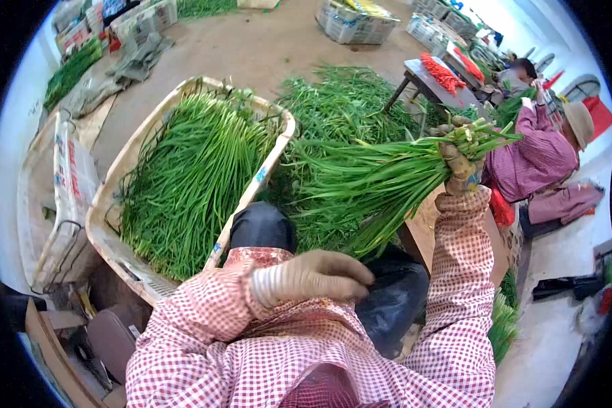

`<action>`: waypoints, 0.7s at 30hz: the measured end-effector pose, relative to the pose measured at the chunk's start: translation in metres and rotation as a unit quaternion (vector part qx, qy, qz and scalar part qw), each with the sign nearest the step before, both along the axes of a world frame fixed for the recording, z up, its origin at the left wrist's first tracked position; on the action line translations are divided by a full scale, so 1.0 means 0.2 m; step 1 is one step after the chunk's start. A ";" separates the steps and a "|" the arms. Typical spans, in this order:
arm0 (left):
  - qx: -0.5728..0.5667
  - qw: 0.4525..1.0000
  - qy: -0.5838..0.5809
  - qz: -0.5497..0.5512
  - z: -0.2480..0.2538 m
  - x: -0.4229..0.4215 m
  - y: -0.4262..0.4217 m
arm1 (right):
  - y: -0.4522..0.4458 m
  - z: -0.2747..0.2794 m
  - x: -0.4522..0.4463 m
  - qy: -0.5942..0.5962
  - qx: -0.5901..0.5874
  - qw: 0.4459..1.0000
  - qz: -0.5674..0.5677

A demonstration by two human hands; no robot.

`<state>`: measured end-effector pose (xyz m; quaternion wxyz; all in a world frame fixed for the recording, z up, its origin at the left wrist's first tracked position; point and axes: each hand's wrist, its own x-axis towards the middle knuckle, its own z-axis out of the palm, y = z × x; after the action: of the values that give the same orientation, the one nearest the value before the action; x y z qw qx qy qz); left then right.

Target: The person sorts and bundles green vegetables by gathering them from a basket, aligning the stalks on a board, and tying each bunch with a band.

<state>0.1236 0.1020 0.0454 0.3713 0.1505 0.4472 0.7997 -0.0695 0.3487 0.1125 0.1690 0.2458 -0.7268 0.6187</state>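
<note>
My right hand (461,160), in a soiled glove, is raised at the right and closed around a bunch of green chives (381,177). The leaves fan out to the left, while the pale stem ends stick out past the fingers. In front of my chest is my left hand (313,277), in a beige glove, with loosely bent fingers and nothing visible in them. Beyond it, a white plastic crate (250,194) is filled with chives (190,177) laid side by side. A heap of loose greens (343,102) lies on the floor beside the crate.
Another white crate (64,183) stands at the far left. Red ties (443,73) lie on a small table (421,76) at the upper right. A co-worker (534,153) in a checked shirt sits at the right, with another person (520,71) beyond. More crates (357,24) stand at the back.
</note>
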 end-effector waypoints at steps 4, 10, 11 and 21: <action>0.364 0.896 -0.244 -0.080 -0.04 -0.03 0.20 | -0.12 0.12 0.13 -0.073 -0.075 0.949 0.296; 0.362 0.916 -0.154 0.085 -0.02 -0.17 0.18 | -0.44 -0.10 0.56 0.143 0.217 0.853 0.453; 0.352 0.919 -0.143 0.102 -0.02 -0.18 0.16 | -0.47 -0.16 0.63 0.155 0.215 0.844 0.467; 0.277 0.943 -0.078 0.166 0.05 -0.33 0.03 | -0.50 -0.16 0.57 0.391 0.346 0.745 0.415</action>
<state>0.0567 0.1084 0.0548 0.2103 0.1083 0.1966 0.9515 0.0451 0.2492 0.0796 0.0685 0.7848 -0.5880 0.1837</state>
